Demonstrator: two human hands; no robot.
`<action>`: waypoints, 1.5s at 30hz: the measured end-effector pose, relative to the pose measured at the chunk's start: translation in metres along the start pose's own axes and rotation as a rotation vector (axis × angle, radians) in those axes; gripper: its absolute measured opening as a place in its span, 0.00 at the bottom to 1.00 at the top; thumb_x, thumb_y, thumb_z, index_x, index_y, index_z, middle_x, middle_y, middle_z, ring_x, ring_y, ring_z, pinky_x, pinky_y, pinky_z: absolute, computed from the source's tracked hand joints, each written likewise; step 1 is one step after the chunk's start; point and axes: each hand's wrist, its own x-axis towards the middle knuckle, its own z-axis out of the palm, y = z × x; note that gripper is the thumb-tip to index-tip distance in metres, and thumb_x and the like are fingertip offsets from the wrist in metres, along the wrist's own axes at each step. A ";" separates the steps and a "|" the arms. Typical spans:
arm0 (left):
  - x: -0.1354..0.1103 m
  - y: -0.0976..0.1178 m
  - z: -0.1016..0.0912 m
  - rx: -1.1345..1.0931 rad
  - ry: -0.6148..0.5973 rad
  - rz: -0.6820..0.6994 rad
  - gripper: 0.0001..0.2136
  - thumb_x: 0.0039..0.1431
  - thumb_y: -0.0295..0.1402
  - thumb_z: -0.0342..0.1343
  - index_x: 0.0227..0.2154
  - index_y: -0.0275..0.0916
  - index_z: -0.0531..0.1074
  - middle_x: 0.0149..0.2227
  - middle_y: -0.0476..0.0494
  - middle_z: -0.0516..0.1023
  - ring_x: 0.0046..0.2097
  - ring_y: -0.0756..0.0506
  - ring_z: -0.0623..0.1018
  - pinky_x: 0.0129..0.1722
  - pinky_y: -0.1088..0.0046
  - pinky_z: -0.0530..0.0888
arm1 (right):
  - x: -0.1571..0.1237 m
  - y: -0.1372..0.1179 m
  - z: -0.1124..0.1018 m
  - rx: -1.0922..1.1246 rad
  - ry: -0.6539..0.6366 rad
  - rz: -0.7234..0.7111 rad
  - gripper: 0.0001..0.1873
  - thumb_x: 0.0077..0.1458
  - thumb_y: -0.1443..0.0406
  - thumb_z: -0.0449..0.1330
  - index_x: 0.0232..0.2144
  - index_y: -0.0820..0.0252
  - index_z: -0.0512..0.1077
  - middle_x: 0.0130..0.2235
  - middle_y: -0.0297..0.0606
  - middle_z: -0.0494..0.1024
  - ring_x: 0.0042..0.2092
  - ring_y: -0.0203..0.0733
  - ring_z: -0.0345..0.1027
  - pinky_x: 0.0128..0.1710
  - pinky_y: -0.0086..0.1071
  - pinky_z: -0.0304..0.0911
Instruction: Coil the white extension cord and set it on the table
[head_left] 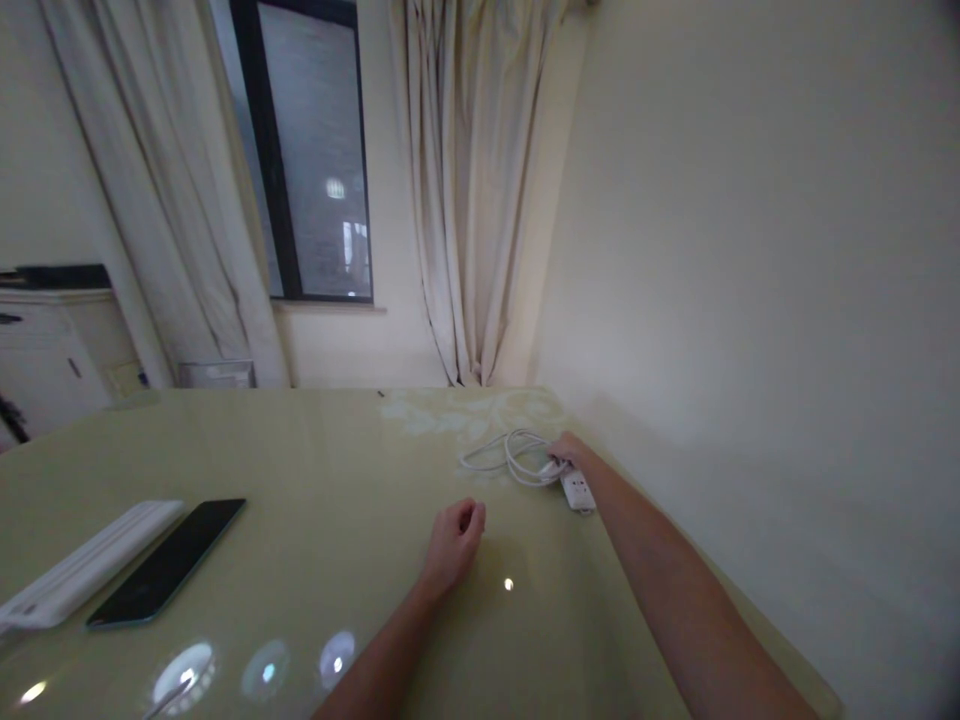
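Note:
Near the table's right edge, my right hand (571,450) is closed around the bundled white cable (529,440) where it meets a white power strip (577,490). Loops of the cable spread to the left of that hand on the tabletop. The strip's socket face shows just below my fingers; part of it is hidden by my hand and forearm. My left hand (455,540) rests on the table nearer to me, its fingers curled into a loose fist with nothing visible in them.
The glossy greenish table (315,460) reflects several lights. On the left lie a dark tablet (169,560) and a long white object (94,565). A small dark item (380,394) sits at the far edge. A wall (750,300) borders the table's right side; curtains (472,180) hang behind.

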 end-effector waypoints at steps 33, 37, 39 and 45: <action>0.046 0.124 -0.118 -0.451 -0.245 -0.061 0.33 0.63 0.65 0.54 0.44 0.36 0.84 0.37 0.35 0.84 0.39 0.38 0.83 0.43 0.60 0.80 | -0.144 -0.121 -0.045 0.936 -0.443 -0.496 0.08 0.41 0.70 0.62 0.28 0.59 0.76 0.26 0.28 0.74 0.19 0.26 0.54 0.17 0.24 0.48; 0.043 0.127 -0.115 -0.447 -0.174 -0.021 0.34 0.63 0.66 0.54 0.41 0.36 0.83 0.28 0.43 0.77 0.29 0.46 0.77 0.29 0.70 0.74 | -0.145 -0.124 -0.040 0.877 -0.432 -0.506 0.07 0.43 0.69 0.61 0.29 0.58 0.76 0.25 0.27 0.72 0.20 0.28 0.57 0.18 0.24 0.50; 0.045 0.125 -0.115 -0.442 -0.118 -0.010 0.33 0.62 0.65 0.56 0.39 0.36 0.82 0.24 0.48 0.72 0.23 0.49 0.70 0.22 0.73 0.68 | -0.147 -0.124 -0.039 0.839 -0.452 -0.510 0.07 0.45 0.69 0.62 0.31 0.58 0.76 0.25 0.26 0.70 0.20 0.28 0.56 0.18 0.24 0.50; 0.047 0.125 -0.125 -0.345 -0.129 -0.028 0.38 0.62 0.70 0.47 0.35 0.36 0.80 0.21 0.47 0.70 0.22 0.48 0.67 0.21 0.73 0.66 | -0.149 -0.121 -0.035 0.707 -0.464 -0.539 0.08 0.52 0.70 0.61 0.34 0.57 0.79 0.30 0.29 0.76 0.22 0.29 0.54 0.18 0.25 0.48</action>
